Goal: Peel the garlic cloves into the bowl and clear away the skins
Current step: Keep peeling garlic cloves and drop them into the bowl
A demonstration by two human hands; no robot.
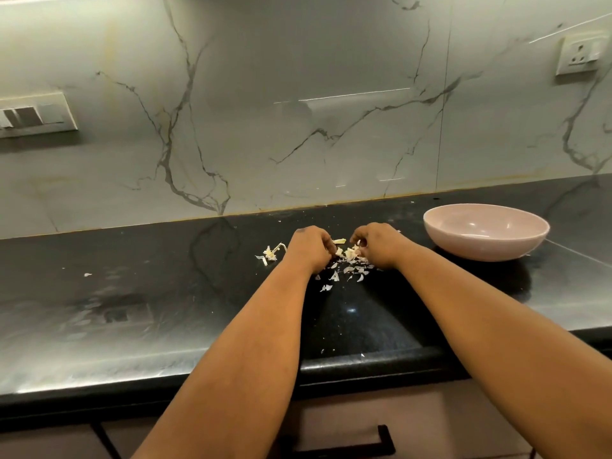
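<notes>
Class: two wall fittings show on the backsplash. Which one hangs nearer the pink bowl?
The socket plate at upper right, above the bowl; the switch panel sits far left.

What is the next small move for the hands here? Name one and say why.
Probably draw the scattered skins into one heap. The left hand and right hand rest curled at either side of the pile on the black counter, with more scraps lying left of them. The pink bowl shows no cloves in its visible part.
</notes>
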